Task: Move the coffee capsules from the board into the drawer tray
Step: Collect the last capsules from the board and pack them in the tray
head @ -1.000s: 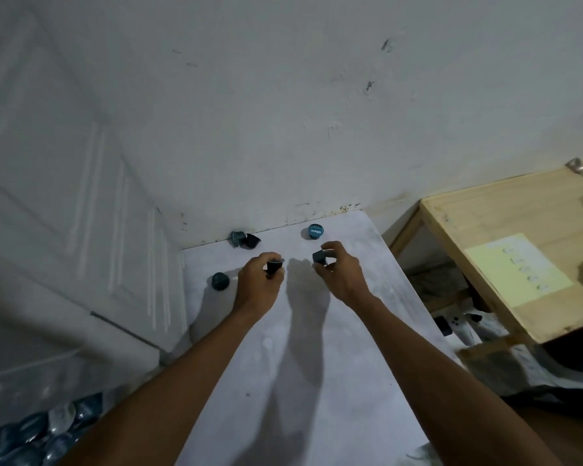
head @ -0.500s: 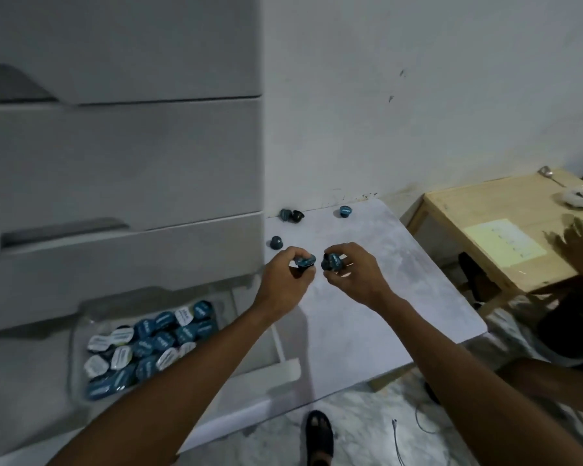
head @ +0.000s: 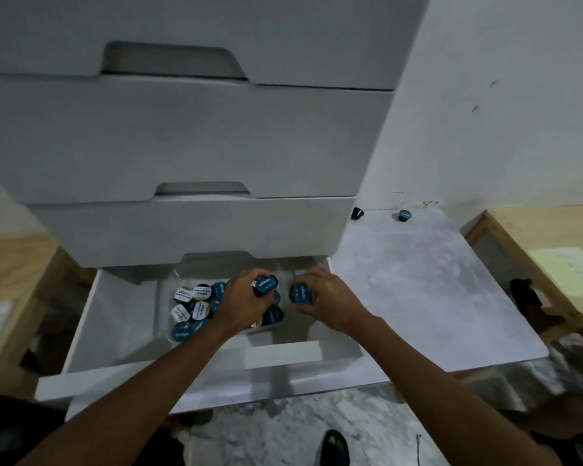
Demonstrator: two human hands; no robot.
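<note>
Capsules (head: 191,302) fill the drawer tray (head: 166,318). Over it, the left hand (head: 241,301) grips a blue capsule (head: 266,284) in curled fingers (head: 254,275); the right hand (head: 329,299) pinches a second capsule (head: 300,293) just right of the tray. Two spare capsules (head: 404,215) lie on the board (head: 418,284), well right of the tray.

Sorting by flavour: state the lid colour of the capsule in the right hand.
Blue with white lettering, on the capsule pinched in the right hand; head view shows it best.
</note>
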